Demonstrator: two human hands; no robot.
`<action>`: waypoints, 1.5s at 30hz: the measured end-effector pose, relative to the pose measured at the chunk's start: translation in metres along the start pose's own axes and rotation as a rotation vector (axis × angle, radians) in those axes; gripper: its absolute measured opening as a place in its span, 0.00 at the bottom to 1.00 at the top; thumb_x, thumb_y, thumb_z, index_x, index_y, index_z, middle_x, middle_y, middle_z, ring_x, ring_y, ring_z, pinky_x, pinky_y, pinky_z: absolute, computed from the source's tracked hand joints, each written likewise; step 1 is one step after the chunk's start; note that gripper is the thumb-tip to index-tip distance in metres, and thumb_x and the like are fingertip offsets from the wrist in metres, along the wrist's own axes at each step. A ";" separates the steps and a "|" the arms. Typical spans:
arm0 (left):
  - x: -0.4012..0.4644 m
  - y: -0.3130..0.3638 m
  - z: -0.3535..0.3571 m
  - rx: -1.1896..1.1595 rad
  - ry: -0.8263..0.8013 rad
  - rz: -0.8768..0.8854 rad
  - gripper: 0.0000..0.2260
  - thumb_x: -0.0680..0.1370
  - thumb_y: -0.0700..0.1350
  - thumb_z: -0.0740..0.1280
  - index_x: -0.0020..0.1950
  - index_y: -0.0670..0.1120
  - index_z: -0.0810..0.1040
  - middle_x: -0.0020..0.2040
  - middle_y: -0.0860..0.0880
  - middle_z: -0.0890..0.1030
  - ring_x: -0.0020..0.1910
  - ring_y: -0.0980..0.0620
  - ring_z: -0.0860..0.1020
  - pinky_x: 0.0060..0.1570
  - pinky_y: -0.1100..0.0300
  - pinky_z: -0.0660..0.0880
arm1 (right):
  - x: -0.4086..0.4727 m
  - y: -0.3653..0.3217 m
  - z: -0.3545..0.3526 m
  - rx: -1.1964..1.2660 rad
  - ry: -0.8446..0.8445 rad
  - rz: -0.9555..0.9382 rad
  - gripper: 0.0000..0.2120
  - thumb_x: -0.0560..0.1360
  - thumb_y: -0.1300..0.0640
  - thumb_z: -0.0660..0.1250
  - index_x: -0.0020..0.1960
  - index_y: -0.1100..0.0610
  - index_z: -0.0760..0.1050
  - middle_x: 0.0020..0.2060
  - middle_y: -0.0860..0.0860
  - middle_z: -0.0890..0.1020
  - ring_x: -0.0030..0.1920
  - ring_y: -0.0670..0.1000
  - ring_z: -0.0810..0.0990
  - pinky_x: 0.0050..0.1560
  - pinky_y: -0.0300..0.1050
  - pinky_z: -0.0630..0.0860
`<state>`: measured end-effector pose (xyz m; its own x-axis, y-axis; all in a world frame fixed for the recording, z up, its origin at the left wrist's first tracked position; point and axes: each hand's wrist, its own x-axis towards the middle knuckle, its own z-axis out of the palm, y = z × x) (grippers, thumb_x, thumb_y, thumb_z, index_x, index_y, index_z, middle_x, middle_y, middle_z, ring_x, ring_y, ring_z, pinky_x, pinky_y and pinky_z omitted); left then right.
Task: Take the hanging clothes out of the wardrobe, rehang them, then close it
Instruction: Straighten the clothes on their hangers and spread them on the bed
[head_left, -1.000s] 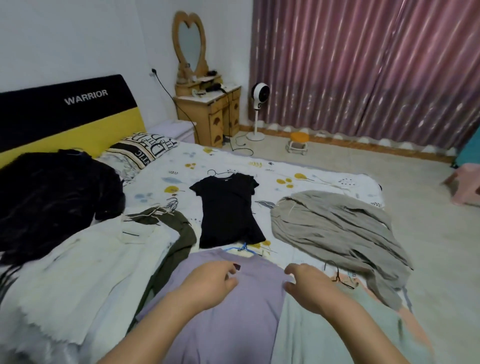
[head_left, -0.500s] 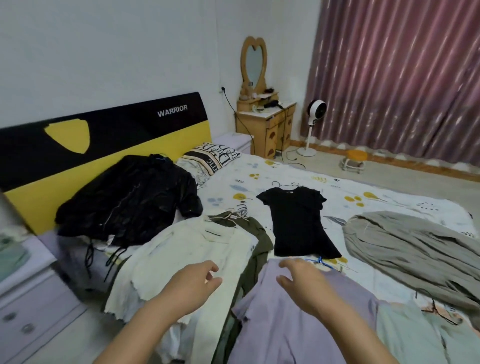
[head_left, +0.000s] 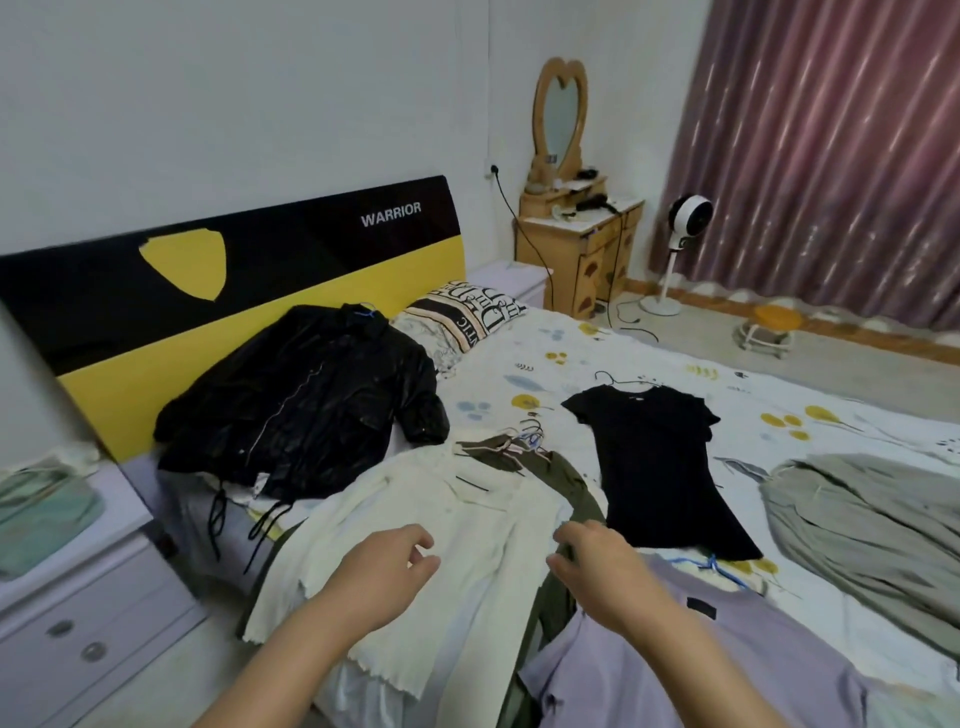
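Observation:
Several garments on hangers lie spread over the bed. A cream ribbed top (head_left: 457, 525) lies nearest, over an olive garment (head_left: 569, 483). My left hand (head_left: 384, 566) hovers above the cream top, fingers loosely curled, holding nothing. My right hand (head_left: 597, 571) hangs over the olive garment's edge beside a lavender shirt (head_left: 691, 654), also empty. A black jacket (head_left: 311, 405) lies by the headboard, a black T-shirt (head_left: 660, 457) mid-bed, a grey garment (head_left: 872, 525) at the right. The wardrobe is out of view.
A white drawer unit (head_left: 78, 613) stands at the left beside the bed. A patterned pillow (head_left: 467, 312) lies near the headboard (head_left: 249, 280). Beyond the bed stand a wooden dresser with a heart mirror (head_left: 576, 244), a fan (head_left: 685, 228) and a small stool (head_left: 769, 327) before pink curtains.
My view has swung left along the bed. Both hands have moved from over the lavender shirt to over the cream top and olive garment.

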<state>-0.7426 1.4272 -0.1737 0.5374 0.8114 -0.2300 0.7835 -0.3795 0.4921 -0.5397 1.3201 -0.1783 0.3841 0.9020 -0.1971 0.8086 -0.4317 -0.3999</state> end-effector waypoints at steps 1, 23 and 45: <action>0.013 0.000 -0.001 0.007 -0.002 -0.002 0.14 0.79 0.52 0.59 0.63 0.52 0.72 0.50 0.56 0.74 0.47 0.56 0.74 0.42 0.66 0.68 | 0.013 0.002 0.001 0.005 -0.003 0.009 0.19 0.79 0.48 0.57 0.68 0.53 0.67 0.63 0.52 0.72 0.62 0.53 0.71 0.59 0.45 0.70; 0.299 -0.081 0.023 0.089 -0.126 0.072 0.13 0.81 0.49 0.57 0.63 0.51 0.71 0.60 0.54 0.75 0.58 0.55 0.74 0.56 0.63 0.70 | 0.252 0.026 0.073 -0.046 -0.031 0.323 0.20 0.80 0.49 0.55 0.70 0.52 0.62 0.66 0.51 0.69 0.66 0.53 0.66 0.63 0.46 0.68; 0.534 -0.190 0.137 0.563 -0.115 0.184 0.20 0.80 0.44 0.54 0.73 0.50 0.57 0.68 0.52 0.65 0.67 0.53 0.66 0.62 0.61 0.65 | 0.413 0.077 0.220 -0.094 0.004 0.681 0.20 0.81 0.53 0.48 0.72 0.52 0.56 0.64 0.50 0.68 0.65 0.53 0.66 0.65 0.50 0.62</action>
<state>-0.5621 1.8722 -0.5051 0.6852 0.6689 -0.2881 0.7025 -0.7114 0.0191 -0.4171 1.6584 -0.4878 0.8220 0.4302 -0.3732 0.4218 -0.9002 -0.1086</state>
